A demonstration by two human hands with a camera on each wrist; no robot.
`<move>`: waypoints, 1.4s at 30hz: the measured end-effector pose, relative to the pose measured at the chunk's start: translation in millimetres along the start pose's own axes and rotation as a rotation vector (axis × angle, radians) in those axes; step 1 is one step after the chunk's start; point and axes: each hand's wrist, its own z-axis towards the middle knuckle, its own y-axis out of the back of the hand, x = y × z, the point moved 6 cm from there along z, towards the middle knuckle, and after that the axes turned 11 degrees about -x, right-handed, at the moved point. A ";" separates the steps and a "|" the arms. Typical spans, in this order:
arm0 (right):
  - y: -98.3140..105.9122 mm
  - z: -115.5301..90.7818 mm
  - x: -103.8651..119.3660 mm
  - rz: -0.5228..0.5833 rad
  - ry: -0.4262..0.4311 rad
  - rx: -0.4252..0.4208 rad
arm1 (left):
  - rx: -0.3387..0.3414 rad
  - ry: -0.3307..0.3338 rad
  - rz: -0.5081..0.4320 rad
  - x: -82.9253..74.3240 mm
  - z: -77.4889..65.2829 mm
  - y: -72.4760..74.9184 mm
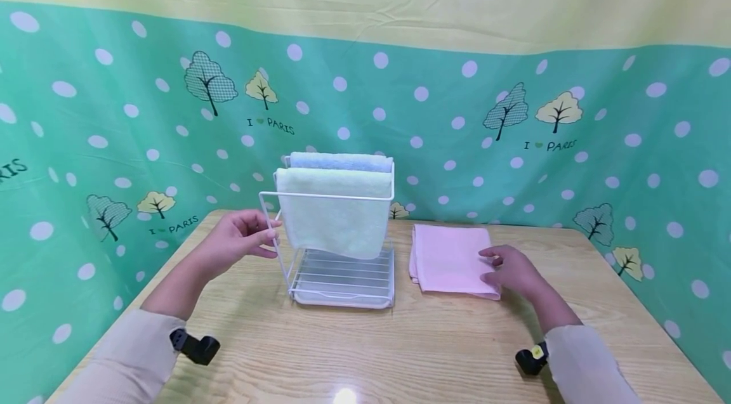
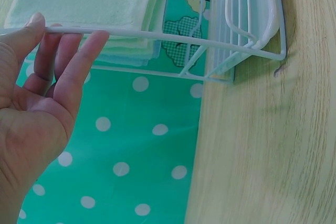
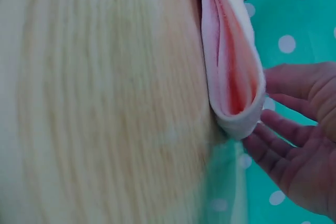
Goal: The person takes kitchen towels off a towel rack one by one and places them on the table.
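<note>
My left hand (image 1: 237,240) pinches the left upright of a white wire towel rack (image 1: 327,196), thumb on one side of the wire and fingertips on the other. A pale green towel (image 1: 337,220) hangs folded over one rail. Behind it a light blue towel (image 1: 342,162) drapes over the back rail. To the right of the rack a folded pink towel (image 1: 451,259) lies flat on the table, its rounded layers showing in the right wrist view. My right hand (image 1: 511,269) is at that towel's right edge, with thumb and fingers spread apart and fingertips right at the fold.
The rack stands on a light wooden table (image 1: 320,353), with a shallow tray (image 1: 342,300) at its base under thin wires. The rack's front rail has no towel on it. A green dotted curtain (image 1: 365,99) closes off the back and sides.
</note>
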 end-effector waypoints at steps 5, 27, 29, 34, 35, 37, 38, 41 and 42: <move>-9.4 0.1 3.8 -0.049 0.046 0.052 | 0.002 -0.001 0.000 1.0 -0.4 -0.6; -31.0 17.8 17.9 -0.003 0.126 0.050 | 0.004 0.005 -0.008 1.6 -0.5 -0.7; -31.0 17.9 18.4 0.003 0.129 0.050 | 0.002 0.004 -0.009 1.5 -0.3 -0.6; -27.2 19.1 14.7 0.037 0.061 0.040 | 0.003 0.004 -0.008 1.1 0.0 -0.8; -25.5 19.5 14.2 0.047 0.044 0.035 | 0.003 0.004 -0.009 1.1 -0.1 -0.8; -21.5 20.0 15.3 0.070 0.032 0.025 | 0.003 0.007 -0.012 1.3 -0.3 -0.7; -19.2 20.0 16.7 0.078 0.035 0.022 | 0.002 0.007 -0.013 1.4 -0.5 -0.7; -11.3 19.4 24.2 0.102 0.063 0.006 | 0.002 0.006 -0.016 1.9 -0.5 -0.2; -8.8 19.1 26.9 0.108 0.074 0.000 | 0.003 0.005 -0.016 2.1 -0.4 -0.1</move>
